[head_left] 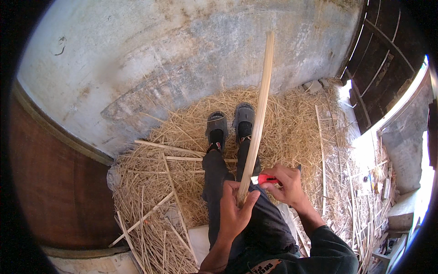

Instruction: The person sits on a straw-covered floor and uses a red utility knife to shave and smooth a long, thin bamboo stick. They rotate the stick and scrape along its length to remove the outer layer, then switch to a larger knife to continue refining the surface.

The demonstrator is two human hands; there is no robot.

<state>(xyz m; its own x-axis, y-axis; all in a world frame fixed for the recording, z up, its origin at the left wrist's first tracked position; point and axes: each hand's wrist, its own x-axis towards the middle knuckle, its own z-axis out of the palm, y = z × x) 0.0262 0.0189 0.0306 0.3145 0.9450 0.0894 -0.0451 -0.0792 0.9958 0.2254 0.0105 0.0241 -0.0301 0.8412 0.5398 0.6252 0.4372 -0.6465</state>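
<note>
A long pale strip of split bamboo or wood (260,109) rises from my lap toward the far wall, tilted slightly right at its far end. Its near end is gripped between the thumb and fingers of my left hand (235,208). My right hand (285,185) is closed round a red utility knife (267,178), just right of the strip and a little farther out than my left hand. The knife's tip points left at the strip's edge; I cannot tell whether the blade touches it.
Straw-like shavings (287,118) cover the floor under my sandals (216,123). Loose strips (150,217) lie at left, more at right. A stained wall (182,55) stands ahead, a brown panel (59,182) at left, dark wooden boards (383,50) at far right.
</note>
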